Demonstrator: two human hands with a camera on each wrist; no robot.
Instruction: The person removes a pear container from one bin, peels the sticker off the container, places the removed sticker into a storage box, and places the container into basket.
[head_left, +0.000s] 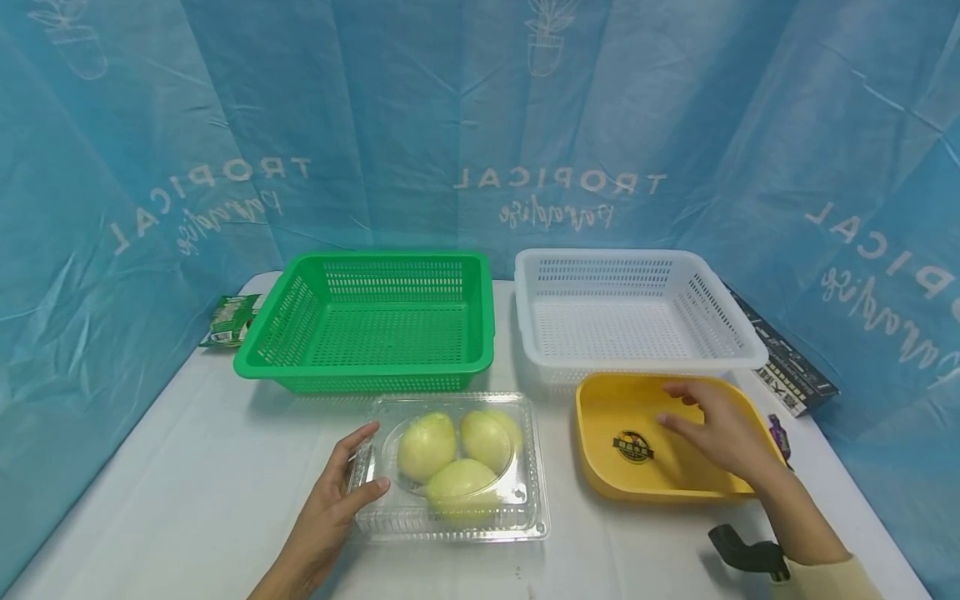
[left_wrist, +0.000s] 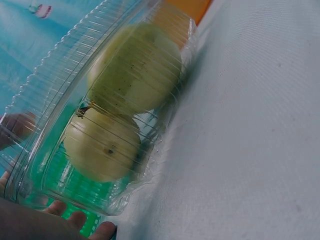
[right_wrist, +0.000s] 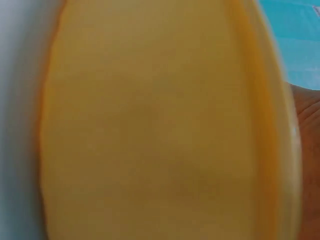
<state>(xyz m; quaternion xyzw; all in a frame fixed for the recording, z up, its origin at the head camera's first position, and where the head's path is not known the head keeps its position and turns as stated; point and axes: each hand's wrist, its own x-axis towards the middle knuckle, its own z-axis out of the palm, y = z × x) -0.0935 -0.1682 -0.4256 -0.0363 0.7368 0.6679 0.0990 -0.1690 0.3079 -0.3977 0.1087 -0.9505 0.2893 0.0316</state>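
A clear plastic clamshell box (head_left: 450, 533) with its lid down contains three pale yellow-green round fruits (head_left: 427, 447), two of which show in the left wrist view. My left hand (head_left: 330, 500) grips the box's left side, thumb on the edge of the lid, other fingers along the side. Whether the box is slightly lifted, I cannot tell. My right hand (head_left: 723, 433) is over a yellow plastic basin (head_left: 660, 492), thumb and fingers apart and loosely bent around nothing. In the right wrist view the basin's yellow wall (right_wrist: 150, 120) is blurred and fills most of the picture.
Behind the box stands a green slotted basket (head_left: 363, 371); a white one (head_left: 637, 364) is behind the basin. A green packet (head_left: 231, 321) lies far left. At right are a black printed box (head_left: 795, 375), a purple wrapper (head_left: 780, 437) and a dark curved object (head_left: 742, 552) near my wrist.
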